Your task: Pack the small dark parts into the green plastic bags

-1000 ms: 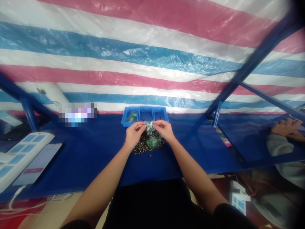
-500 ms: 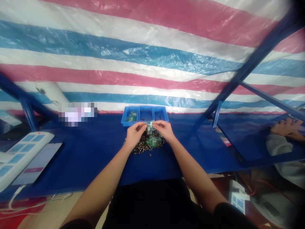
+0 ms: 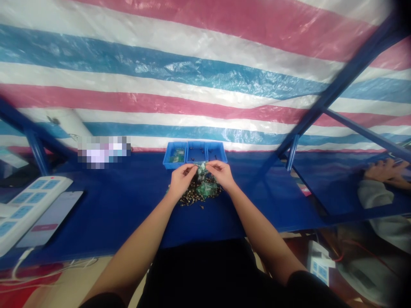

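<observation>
Pink, white and blue striped tarpaulin (image 3: 192, 72) hangs behind the three-compartment blue tray (image 3: 175, 164), which sits on a blue bench covering (image 3: 112, 205). Just in front of the tray lies a heap of small brass-and-dark parts (image 3: 192, 196). Above the heap, the left hand (image 3: 182, 180) and right hand (image 3: 221, 174) are close together, both pinching one crumpled green piece (image 3: 201, 171).

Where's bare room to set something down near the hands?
Blue tabletop shows between the white power strip and the left hand, and right of the right hand. It's crowded under both hands: the heap of brass-and-black parts, green circuit-board pieces, and the blue three-compartment plastic tray behind.
</observation>
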The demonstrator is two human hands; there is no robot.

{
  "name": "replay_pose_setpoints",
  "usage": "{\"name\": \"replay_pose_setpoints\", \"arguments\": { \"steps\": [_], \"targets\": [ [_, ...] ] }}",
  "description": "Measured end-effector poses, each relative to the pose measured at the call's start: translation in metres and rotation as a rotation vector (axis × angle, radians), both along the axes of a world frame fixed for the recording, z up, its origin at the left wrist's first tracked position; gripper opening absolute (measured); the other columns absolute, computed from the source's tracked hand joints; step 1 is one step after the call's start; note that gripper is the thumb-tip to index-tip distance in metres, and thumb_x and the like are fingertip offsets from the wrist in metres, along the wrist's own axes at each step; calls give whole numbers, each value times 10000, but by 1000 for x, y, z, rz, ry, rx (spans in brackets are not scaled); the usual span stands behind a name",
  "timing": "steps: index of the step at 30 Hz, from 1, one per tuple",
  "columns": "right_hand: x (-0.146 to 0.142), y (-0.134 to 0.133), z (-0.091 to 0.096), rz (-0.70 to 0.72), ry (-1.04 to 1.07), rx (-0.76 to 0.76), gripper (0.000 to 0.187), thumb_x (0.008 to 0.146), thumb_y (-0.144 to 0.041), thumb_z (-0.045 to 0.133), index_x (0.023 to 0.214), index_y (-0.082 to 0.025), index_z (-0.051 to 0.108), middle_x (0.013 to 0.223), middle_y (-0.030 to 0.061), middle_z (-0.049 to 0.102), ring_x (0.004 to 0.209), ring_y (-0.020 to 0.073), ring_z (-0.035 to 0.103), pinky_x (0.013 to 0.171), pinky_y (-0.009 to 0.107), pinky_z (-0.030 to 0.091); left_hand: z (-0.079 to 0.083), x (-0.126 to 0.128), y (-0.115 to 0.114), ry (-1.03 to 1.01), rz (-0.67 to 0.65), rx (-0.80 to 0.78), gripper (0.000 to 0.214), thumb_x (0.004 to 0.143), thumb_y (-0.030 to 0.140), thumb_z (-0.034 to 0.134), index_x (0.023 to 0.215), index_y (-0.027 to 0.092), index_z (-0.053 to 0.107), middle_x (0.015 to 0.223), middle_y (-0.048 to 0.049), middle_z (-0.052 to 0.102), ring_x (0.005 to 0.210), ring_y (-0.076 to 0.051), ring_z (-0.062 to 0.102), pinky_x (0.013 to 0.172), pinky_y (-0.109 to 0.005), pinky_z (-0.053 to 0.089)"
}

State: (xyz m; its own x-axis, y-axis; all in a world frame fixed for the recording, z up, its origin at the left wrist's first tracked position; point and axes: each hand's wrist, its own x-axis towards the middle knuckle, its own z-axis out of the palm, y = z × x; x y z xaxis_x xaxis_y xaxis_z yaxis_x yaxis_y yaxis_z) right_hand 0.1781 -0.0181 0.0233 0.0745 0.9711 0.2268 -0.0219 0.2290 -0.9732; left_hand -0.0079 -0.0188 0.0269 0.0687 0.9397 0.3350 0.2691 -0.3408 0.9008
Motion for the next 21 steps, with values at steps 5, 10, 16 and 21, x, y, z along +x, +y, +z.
{"name": "replay_pose_setpoints", "arguments": {
  "steps": [5, 10, 16, 21],
  "targets": [
    [1, 0, 0, -39, -76, 30, 316, 701, -480, 745, 841, -197, 733, 854, 49, 721, 699, 161, 621, 644, 292, 512, 5, 0, -3, 70, 55, 20, 307, 837, 486, 620, 901, 205, 728, 760, -22, 710, 674, -166, 639, 684, -281, 517],
    [1, -3, 5, -25, -57, 43, 306, 720, -478, 730, 865, -208, 731, 774, 39, 713, 651, 164, 624, 656, 310, 516, 6, 1, -6, -51, -23, -23, 344, 857, 486, 602, 997, 189, 707, 873, -51, 737, 754, -183, 690, 752, -298, 538],
    [3, -2, 5, 42, -7, 4, 298, 781, -484, 657, 804, -200, 744, 768, 43, 726, 678, 171, 650, 652, 300, 518, 4, 2, -5, -57, 25, 14, 356, 858, 488, 595, 964, 173, 721, 923, -63, 733, 834, -196, 679, 773, -304, 540],
    [3, -1, 0, 52, -101, 22, 283, 706, -432, 751, 857, -193, 740, 855, 56, 734, 700, 171, 650, 653, 296, 526, 2, 2, -2, -13, 34, 54, 281, 804, 440, 668, 907, 185, 723, 933, -62, 727, 820, -190, 672, 795, -322, 539]
  ]
}}
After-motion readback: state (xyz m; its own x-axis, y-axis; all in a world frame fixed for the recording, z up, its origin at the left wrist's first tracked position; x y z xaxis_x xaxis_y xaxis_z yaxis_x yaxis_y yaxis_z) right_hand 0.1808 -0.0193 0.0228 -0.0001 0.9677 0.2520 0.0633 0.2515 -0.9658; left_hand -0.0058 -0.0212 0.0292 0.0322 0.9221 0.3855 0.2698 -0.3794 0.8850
